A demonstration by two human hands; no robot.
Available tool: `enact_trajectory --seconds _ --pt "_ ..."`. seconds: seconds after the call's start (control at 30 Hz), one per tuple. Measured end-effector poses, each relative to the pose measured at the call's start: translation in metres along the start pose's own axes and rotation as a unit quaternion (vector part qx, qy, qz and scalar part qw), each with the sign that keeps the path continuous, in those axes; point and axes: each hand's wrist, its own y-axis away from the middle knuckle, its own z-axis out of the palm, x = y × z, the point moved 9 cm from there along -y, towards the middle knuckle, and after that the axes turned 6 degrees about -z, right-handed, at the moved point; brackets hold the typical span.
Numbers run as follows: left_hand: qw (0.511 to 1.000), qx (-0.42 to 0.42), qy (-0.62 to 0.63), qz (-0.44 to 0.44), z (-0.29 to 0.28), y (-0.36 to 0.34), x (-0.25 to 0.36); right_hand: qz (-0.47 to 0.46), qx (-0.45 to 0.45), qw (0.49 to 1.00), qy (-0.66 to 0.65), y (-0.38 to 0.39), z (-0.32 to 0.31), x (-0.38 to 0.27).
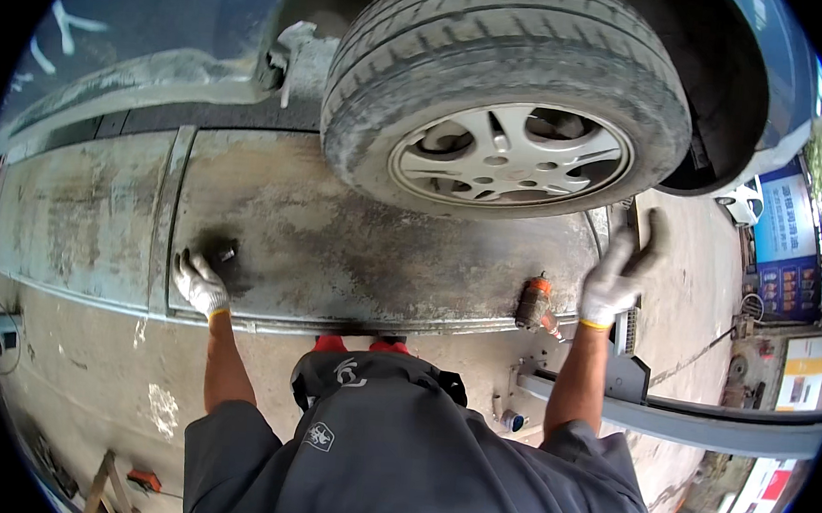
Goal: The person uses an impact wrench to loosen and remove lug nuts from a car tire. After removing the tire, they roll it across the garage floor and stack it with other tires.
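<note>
My left hand, in a white knit glove, is at the front part of the worn metal lift platform, fingers apart and slightly bent, just left of a small metal cylinder on a dark stain. My right hand, gloved the same way, is raised at the right with fingers spread, below the tire's right side. An orange-and-dark pneumatic wrench lies on the platform left of that hand. Above, a car wheel with a silver five-spoke rim and dusty tire hangs in the wheel arch.
The blue car body spans the top. A grey lift beam runs at lower right, with small fittings on the concrete floor beside it. An orange tool lies at lower left near a wooden frame. Signboards line the right.
</note>
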Motion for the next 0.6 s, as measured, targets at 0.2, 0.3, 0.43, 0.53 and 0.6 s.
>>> enact_trajectory --seconds 0.2,0.3,0.43,0.53,0.6 --pt "0.985 0.04 0.152 0.068 -0.054 0.019 0.093 -0.267 0.128 0.954 0.039 -0.086 -0.054 -0.079" --pt "0.938 -0.061 0.329 0.091 -0.038 0.051 0.161 -0.209 0.117 0.97 0.052 -0.122 0.025 -0.07" --pt "0.835 -0.241 0.452 0.198 -0.06 0.109 0.284 -0.12 -0.015 0.99 0.079 -0.118 0.083 -0.051" --pt "0.801 -0.294 0.427 0.3 -0.06 0.145 0.344 -0.165 0.025 0.985 0.038 -0.096 0.048 -0.034" --pt "0.799 -0.313 0.42 0.295 -0.066 0.145 0.379 -0.044 0.053 0.997 -0.025 -0.078 0.031 -0.007"
